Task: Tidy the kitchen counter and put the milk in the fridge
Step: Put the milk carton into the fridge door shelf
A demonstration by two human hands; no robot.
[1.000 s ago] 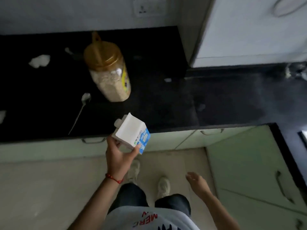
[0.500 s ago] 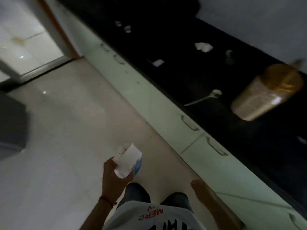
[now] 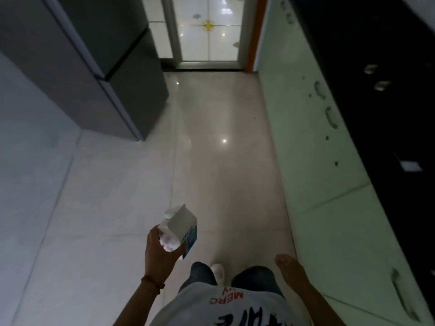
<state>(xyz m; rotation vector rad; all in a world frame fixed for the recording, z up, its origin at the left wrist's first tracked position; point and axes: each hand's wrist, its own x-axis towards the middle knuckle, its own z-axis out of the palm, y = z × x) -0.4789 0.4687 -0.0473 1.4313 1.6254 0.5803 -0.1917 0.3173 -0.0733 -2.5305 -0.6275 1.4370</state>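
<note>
From the head view, I am gripping the milk carton (image 3: 180, 228) in my left hand (image 3: 161, 251), carrying it over the floor toward the closed fridge (image 3: 98, 55), my right hand (image 3: 288, 267) hanging slack, holding nothing, beside the counter (image 3: 388, 114).

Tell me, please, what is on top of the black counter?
On the black counter lie two small pale bits and a white scrap. Its far end is too dark to read.
</note>
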